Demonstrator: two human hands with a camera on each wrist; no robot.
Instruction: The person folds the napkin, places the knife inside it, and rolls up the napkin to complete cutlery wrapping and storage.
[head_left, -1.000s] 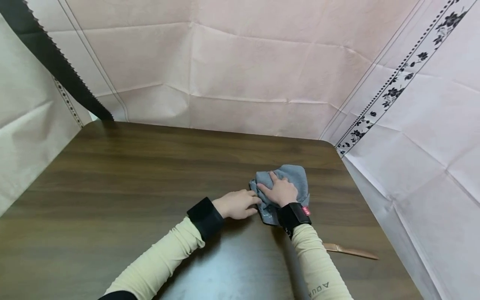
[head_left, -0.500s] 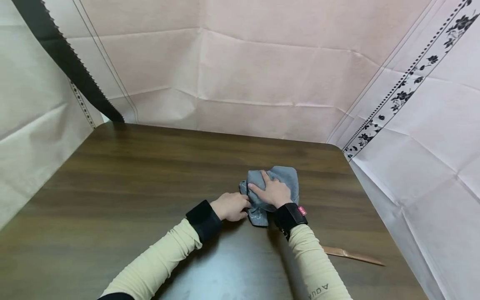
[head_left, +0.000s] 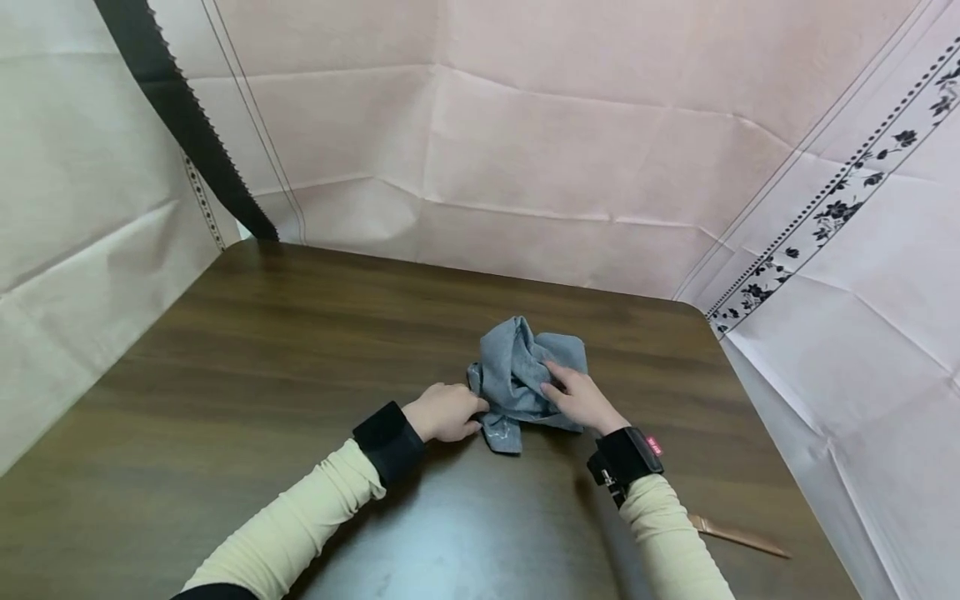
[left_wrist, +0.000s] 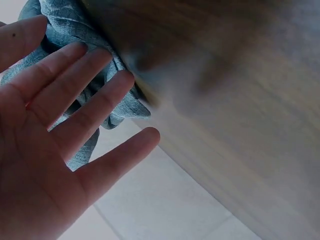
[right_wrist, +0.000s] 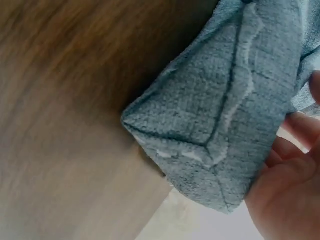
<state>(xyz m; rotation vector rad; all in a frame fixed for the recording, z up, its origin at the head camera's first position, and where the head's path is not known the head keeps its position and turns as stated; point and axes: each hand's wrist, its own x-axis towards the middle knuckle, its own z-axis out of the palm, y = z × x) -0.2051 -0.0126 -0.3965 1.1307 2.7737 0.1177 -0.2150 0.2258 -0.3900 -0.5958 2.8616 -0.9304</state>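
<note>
A crumpled blue-grey cloth [head_left: 513, 375] lies on the brown wooden table, bunched into a raised fold at its far side. At its left edge is my left hand [head_left: 446, 411]; in the left wrist view this hand's fingers [left_wrist: 95, 107] are straight and spread against the fabric. My right hand [head_left: 588, 400] is at the cloth's right side, thumb and forefinger pinching a fold. The right wrist view shows a seamed corner of the cloth [right_wrist: 200, 115] close up, with the curled fingers [right_wrist: 280, 155] partly hidden behind it.
A slim brown knife-shaped object [head_left: 742, 537] lies on the table [head_left: 300, 350] right of my right forearm. Pale creased sheets [head_left: 540, 142] hang behind and beside the table. A black zigzag-edged strip [head_left: 195, 133] hangs at the left back corner.
My right hand, earlier flat on top of the cloth, has drawn back to its right side. The cloth has bunched up higher. The left hand stays at its left edge; the head view has shifted.
</note>
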